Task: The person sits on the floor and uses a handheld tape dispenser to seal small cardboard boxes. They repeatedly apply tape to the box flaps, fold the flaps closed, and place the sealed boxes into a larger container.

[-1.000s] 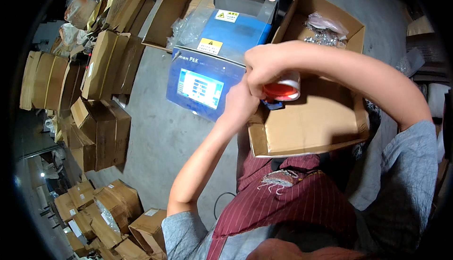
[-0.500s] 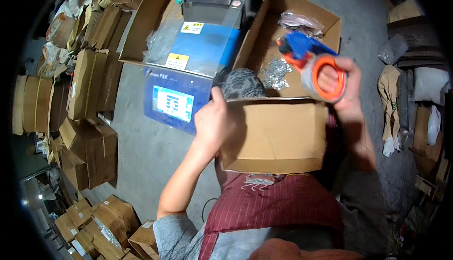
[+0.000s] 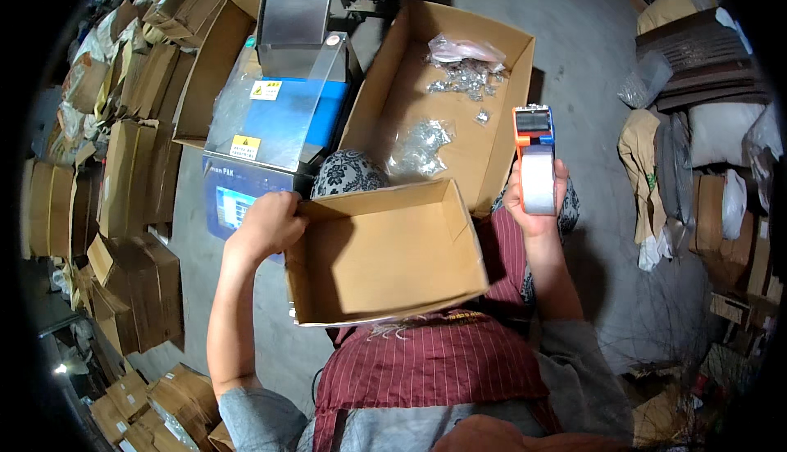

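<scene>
Item: open cardboard carton, empty, resting on the person's lap over a striped red apron, mouth up. Long axis runs left to right across the lap; the far wall faces the blue packing machine.

Left hand: closed on the carton's far left corner, fingers over the rim.

Right hand: wrapped around a tape dispenser, orange-and-blue head pointing away from the person, white roll in the palm, held just off the carton's right edge.

Handling, judged: carton light, stiff at corners, walls likely to flex mid-span; best gripped at corners or rims.

Beyond: larger open carton holding clear bags of small metal parts.
</scene>
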Action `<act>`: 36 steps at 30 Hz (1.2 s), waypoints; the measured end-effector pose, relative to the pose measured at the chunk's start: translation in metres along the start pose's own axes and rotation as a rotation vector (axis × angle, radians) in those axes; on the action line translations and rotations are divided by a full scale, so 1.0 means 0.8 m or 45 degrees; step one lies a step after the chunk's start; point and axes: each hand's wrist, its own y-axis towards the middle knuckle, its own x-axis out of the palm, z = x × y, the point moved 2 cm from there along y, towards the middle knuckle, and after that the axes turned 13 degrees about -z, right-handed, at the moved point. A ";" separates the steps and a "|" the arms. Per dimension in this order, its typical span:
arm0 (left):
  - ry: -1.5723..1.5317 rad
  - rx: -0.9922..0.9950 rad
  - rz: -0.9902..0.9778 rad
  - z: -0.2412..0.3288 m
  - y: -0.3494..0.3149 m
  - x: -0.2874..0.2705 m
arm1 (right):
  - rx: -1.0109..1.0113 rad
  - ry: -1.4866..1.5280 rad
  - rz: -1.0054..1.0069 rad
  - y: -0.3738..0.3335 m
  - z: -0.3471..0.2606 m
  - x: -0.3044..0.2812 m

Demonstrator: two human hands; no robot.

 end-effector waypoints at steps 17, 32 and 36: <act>-0.549 0.222 -0.101 0.024 -0.013 0.038 | -0.059 0.288 -0.275 -0.019 -0.032 -0.058; -0.932 0.178 0.181 0.000 -0.036 -0.068 | -0.441 -0.045 -0.185 -0.018 -0.076 0.032; -0.672 0.114 0.273 -0.044 -0.072 -0.146 | -0.309 -0.645 -0.018 -0.025 -0.035 0.014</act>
